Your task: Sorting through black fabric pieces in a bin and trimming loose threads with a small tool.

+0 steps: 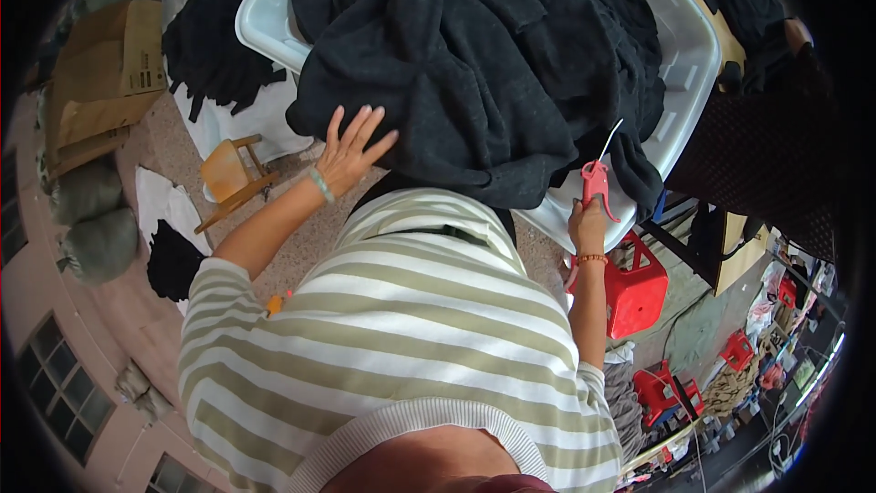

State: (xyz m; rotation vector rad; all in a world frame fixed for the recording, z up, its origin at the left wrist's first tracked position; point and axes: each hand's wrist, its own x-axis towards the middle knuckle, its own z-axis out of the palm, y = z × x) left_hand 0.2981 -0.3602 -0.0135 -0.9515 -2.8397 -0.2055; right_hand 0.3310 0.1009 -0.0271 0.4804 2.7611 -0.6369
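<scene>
Striped shirt (392, 338) is seen nearest. Black cloth (447, 82) is heaped in a white tub (698, 55) just beyond, draped over the near rim. Left hand (345, 162) is laid at the cloth's near left edge, fingers spread, nothing gripped. Red air gun (596, 183) is grasped in the right hand (588, 226), by the tub's near right corner, nozzle pointed toward the far side; whether the trigger is pressed cannot be told. Red stool (636, 297) is placed on the right, wooden chair (222, 172) on the left, cardboard box (100, 73) farther left.

Prob. garment wkshp, blk cloth (474, 82) in lg tub (695, 64), red stools (636, 301)
</scene>
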